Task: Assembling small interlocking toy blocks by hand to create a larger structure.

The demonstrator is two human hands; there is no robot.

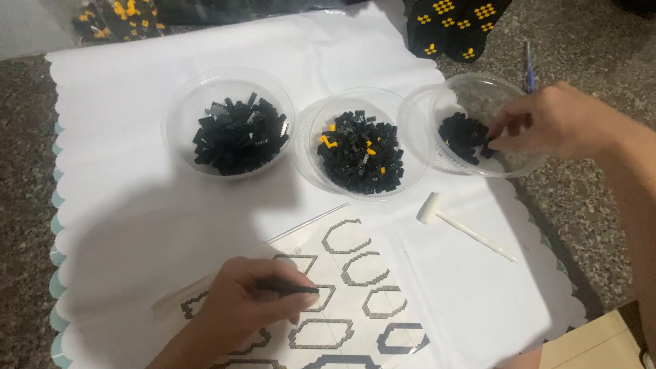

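Right hand [547, 126] pinching tiny black bricks [463, 137] in clear bowl [502, 89] upper right, left hand [242, 307] gripping thin black strip [290, 288] lower centre over printed sheet [355, 273]

Speckled stone floor [588, 225]; white scallop-edged paper sheet [123, 225] spread flat on it; blue pen [529, 65] beside sheet.

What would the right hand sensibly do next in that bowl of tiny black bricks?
Probably pinch one brick and lift it out: the right hand already has fingertips in the pile in the right bowl, while the left hand rests on the pattern sheet.
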